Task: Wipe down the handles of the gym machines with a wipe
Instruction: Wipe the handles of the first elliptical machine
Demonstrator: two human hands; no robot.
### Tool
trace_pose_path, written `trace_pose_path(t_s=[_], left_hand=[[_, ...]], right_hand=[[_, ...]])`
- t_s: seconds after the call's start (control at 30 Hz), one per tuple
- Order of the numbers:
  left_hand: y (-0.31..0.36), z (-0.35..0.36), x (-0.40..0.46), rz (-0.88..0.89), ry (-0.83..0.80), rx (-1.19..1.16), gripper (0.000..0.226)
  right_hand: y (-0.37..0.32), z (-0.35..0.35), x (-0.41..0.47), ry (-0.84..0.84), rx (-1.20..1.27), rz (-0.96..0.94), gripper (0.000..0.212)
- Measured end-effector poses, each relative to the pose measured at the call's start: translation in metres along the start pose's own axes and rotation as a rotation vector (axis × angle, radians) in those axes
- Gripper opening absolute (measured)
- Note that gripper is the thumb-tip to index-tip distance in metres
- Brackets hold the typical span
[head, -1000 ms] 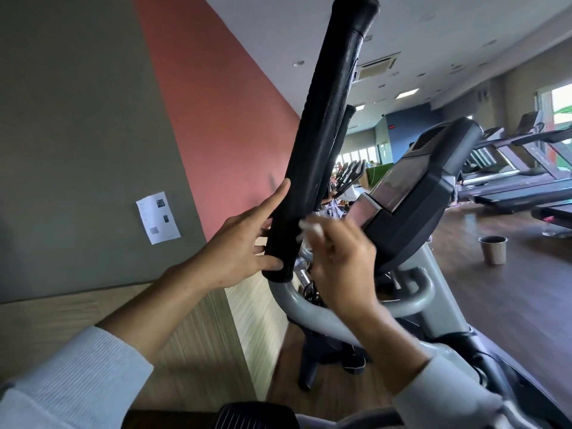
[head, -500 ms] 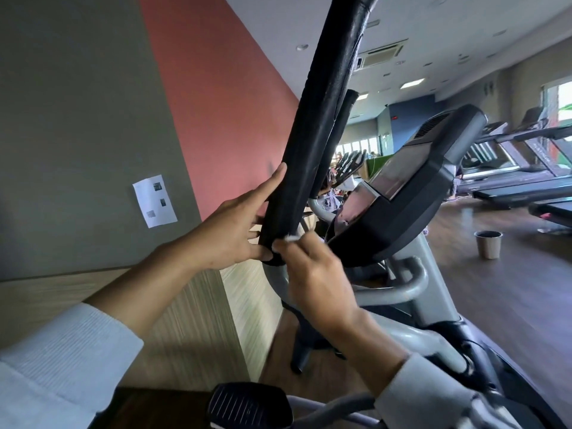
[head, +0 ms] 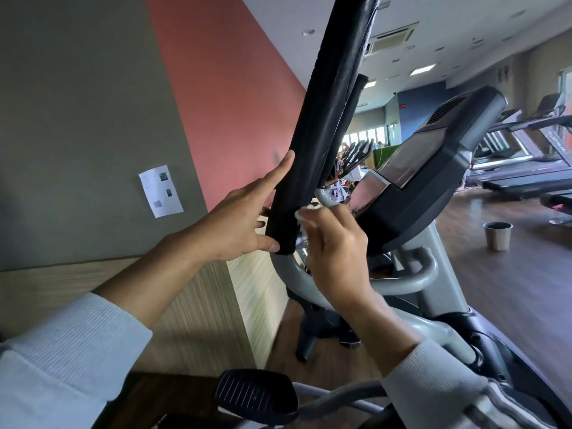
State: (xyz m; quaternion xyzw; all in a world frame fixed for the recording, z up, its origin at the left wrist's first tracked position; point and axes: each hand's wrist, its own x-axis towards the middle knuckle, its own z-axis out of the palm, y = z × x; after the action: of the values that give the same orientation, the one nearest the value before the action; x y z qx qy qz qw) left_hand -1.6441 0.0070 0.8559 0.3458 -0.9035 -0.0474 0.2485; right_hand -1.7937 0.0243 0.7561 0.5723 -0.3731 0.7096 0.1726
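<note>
A long black padded handle (head: 322,119) of an elliptical machine rises diagonally through the middle of the view. My left hand (head: 244,221) steadies its lower end, with the index finger straight along the left side and the thumb under the bottom edge. My right hand (head: 331,246) pinches a small white wipe (head: 301,215) and presses it against the handle's lower right side. Most of the wipe is hidden behind my fingers.
The machine's dark console (head: 433,181) sits right of the handle on a grey frame (head: 411,274). A black pedal (head: 257,397) lies at the bottom. Treadmills (head: 526,168) line the right side, with a small bin (head: 497,236) on the wooden floor. A wall with a paper notice (head: 161,191) stands left.
My right hand has moved from off the handle onto its lower end with the wipe, then slid slightly up. My left hand stays on the handle.
</note>
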Motion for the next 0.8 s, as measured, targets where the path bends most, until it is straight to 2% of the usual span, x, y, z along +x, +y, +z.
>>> trace_pose_path(t_s=[0.13, 0.23, 0.3, 0.43, 0.5, 0.63, 0.8], left_hand=[[-0.003, 0.000, 0.001, 0.004, -0.004, -0.021, 0.136], [-0.001, 0.000, 0.001, 0.000, -0.011, -0.024, 0.135], [0.000, 0.000, -0.001, -0.006, -0.020, -0.027, 0.135], [0.001, 0.000, -0.001, -0.009, -0.017, -0.038, 0.134], [0.001, 0.000, 0.000, -0.011, -0.014, -0.034, 0.134], [0.000, 0.000, 0.000, -0.015, -0.006, -0.019, 0.134], [-0.001, 0.000, 0.001, -0.023, -0.009, -0.024, 0.134]], right_hand=[[0.011, 0.004, -0.033, -0.208, -0.097, -0.076, 0.022], [0.014, 0.002, -0.036, -0.258, -0.081, -0.075, 0.022], [0.016, -0.002, -0.031, -0.219, -0.040, -0.054, 0.031], [0.023, -0.007, -0.010, -0.025, -0.001, 0.105, 0.012], [0.019, -0.001, -0.004, -0.022, 0.032, 0.147, 0.010], [0.009, 0.011, -0.021, -0.113, 0.097, 0.232, 0.016], [0.023, -0.005, -0.036, -0.342, 0.027, 0.182, 0.017]])
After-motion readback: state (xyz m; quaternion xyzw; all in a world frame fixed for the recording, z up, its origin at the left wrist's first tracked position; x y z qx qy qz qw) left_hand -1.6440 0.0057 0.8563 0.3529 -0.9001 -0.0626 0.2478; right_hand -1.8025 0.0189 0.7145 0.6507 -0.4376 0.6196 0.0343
